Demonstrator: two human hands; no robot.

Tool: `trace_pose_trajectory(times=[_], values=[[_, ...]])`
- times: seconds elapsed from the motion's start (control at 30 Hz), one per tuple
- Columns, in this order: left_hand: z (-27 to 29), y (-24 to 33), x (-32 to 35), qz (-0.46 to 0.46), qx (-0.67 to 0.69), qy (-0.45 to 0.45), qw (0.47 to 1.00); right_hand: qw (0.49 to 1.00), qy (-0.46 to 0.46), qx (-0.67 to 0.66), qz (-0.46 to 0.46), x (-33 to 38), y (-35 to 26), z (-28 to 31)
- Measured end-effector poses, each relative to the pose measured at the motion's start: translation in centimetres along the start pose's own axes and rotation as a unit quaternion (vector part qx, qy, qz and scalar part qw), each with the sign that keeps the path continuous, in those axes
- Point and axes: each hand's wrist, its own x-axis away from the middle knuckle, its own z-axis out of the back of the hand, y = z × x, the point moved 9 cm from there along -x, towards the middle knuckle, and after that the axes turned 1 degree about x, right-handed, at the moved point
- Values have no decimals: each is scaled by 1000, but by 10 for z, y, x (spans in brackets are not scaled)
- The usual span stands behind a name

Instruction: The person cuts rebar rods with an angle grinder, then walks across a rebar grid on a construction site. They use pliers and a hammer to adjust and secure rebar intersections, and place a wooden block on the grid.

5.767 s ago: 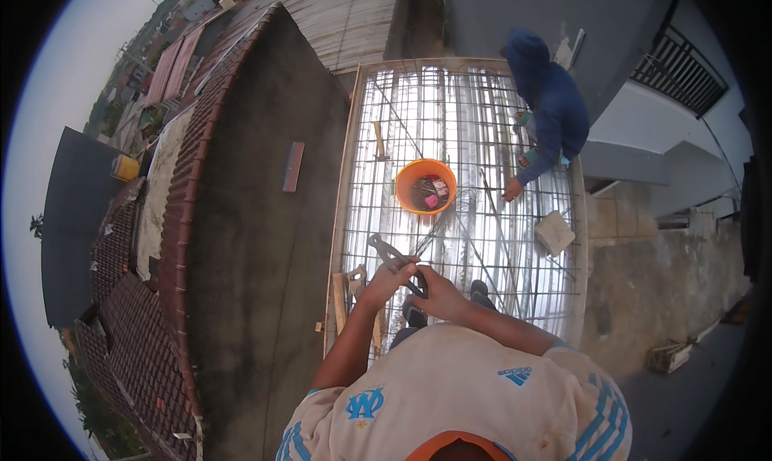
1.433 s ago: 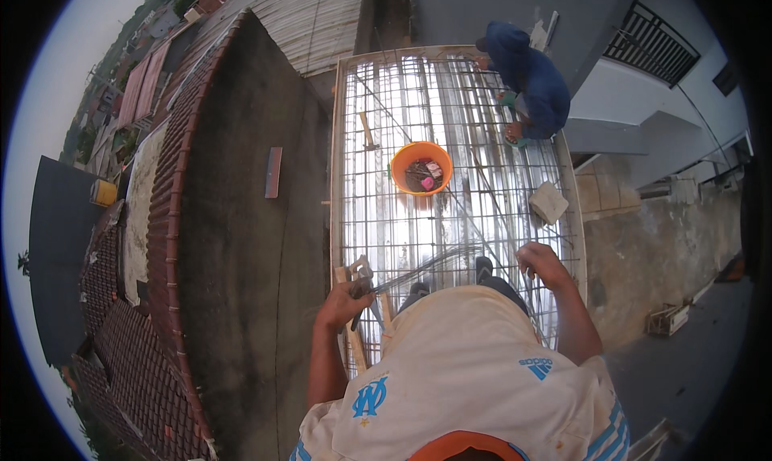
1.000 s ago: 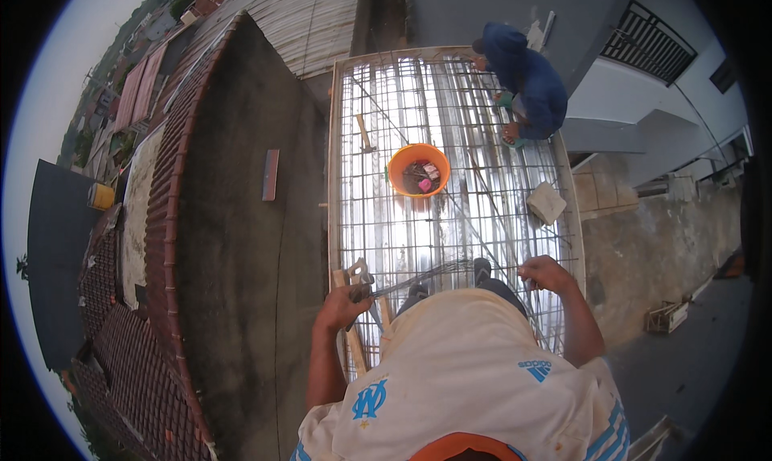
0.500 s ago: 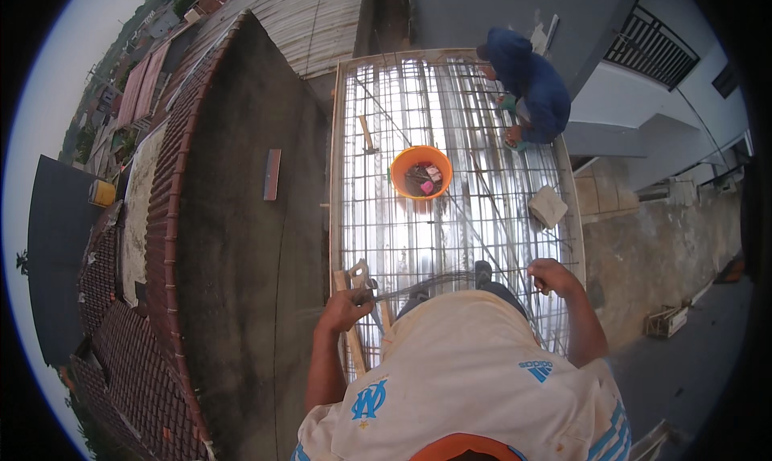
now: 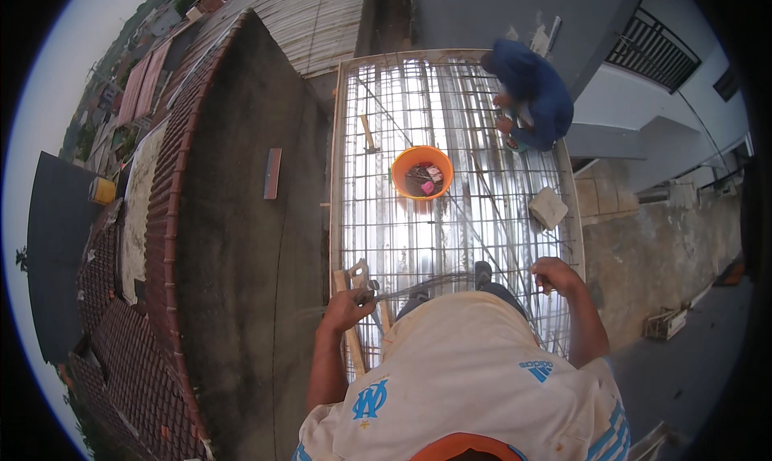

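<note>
Your left hand (image 5: 347, 308) is clenched round a long thin steel reinforcing rod (image 5: 426, 284), down at seven o'clock on the grid, and your right hand (image 5: 555, 274) has its fingers curled shut on the far end over at four o'clock. The rod spans between your fists, across your front, and it looks to be bowing under the pull.

Watch that bend. If one fist slips, I'd expect the springy bar to whip back at your arm or shins, and a loose end could snag in the wire mesh. A small metal tool (image 5: 359, 274) sits just beside your left knuckles, on the pale wooden batten (image 5: 351, 344); knock it and it may drop between the bars.

Footing is the bigger worry. You're crouched on a grid of grey steel rebar (image 5: 418, 228) over shiny sheeting, framed by a pale timber edge board (image 5: 334, 180). A toe through a gap could tip you. At nine o'clock lies a rough dark concrete slab (image 5: 241, 260), then a red tiled roof (image 5: 129, 340) falling away; at three o'clock a drop to the grey yard.

At twelve o'clock sits a round orange plastic bucket (image 5: 400, 168). At one o'clock a person in blue clothing (image 5: 535, 91) crouches on the mesh, well apart, and a grey concrete block (image 5: 548, 208) lies at two.
</note>
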Motion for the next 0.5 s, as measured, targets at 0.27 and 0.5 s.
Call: trace_pose_trajectory(times=[0.27,0.5], values=[[6,-31,-2,14,57,48,997,993,11,-113,36,-5,2,15],[20,-25,5,-13,151,77,985,996,-64,32,49,0,-11,-24]])
